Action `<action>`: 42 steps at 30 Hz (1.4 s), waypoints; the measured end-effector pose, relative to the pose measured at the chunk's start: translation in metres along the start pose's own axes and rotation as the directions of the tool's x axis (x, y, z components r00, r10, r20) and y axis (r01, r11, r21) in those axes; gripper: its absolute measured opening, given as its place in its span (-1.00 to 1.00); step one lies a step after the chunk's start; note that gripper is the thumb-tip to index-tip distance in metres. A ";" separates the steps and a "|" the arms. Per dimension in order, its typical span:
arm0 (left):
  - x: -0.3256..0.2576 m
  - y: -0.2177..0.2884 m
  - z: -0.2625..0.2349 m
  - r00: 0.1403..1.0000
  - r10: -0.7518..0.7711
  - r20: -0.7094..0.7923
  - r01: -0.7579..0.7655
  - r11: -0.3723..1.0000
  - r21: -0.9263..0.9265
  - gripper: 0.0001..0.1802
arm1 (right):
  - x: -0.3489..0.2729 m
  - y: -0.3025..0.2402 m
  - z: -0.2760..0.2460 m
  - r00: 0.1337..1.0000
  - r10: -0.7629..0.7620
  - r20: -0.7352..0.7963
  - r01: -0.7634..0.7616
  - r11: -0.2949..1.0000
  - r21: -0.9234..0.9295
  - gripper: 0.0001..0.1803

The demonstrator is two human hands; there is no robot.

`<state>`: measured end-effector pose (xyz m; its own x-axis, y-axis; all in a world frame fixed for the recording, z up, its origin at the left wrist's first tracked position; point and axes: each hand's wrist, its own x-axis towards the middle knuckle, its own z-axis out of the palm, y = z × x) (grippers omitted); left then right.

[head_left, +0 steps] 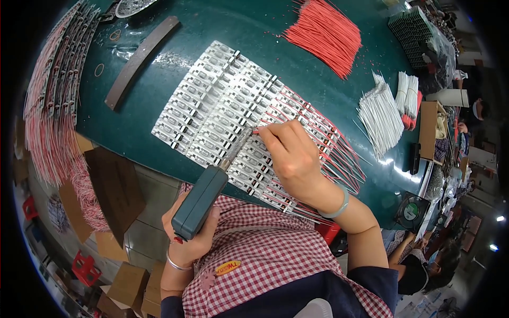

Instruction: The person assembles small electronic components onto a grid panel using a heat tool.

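Note:
My left hand (197,239) is wrapped round the handle of a dark green soldering gun (200,200). Its metal tip reaches up to the middle of a panel of silvery-white small parts (209,90), laid out in rows with black pieces between them. Just beside the tip, my right hand (294,159) has thumb and forefinger pinched on the end of a red wire (255,132), touching or just over the panel. From the panel's right part several red and white wires (344,153) fan out to the right, partly under my right hand and wrist.
Beyond the panel lies a pile of red wires (326,37); white wires (380,116) are heaped at right. A curved brown strip (140,61) rests at left, near stacked wired panels (66,69). A small fan (412,211) stands at the right edge. Another person (424,265) sits at lower right.

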<state>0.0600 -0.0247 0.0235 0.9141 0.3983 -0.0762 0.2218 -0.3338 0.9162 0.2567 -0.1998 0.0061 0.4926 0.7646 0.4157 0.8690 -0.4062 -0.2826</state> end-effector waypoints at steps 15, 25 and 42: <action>-0.011 -0.011 0.002 0.992 0.057 -0.115 -0.066 0.995 -0.075 -0.73 | 0.003 -0.003 -0.003 0.999 0.002 0.042 -0.001 0.999 -0.042 -0.68; -0.017 -0.015 0.003 0.983 0.067 -0.172 -0.076 0.996 -0.042 -0.76 | -0.003 -0.013 -0.003 0.999 0.034 -0.023 -0.034 0.999 0.029 -0.56; -0.015 -0.007 0.000 0.996 -0.086 -0.010 0.085 0.994 -0.065 -0.71 | -0.009 -0.010 0.001 1.000 0.002 0.016 -0.002 1.000 -0.004 -0.67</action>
<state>0.0451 -0.0284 0.0178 0.8883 0.4339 -0.1507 0.2763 -0.2427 0.9299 0.2436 -0.2021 0.0045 0.4935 0.7715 0.4015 0.8682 -0.4097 -0.2799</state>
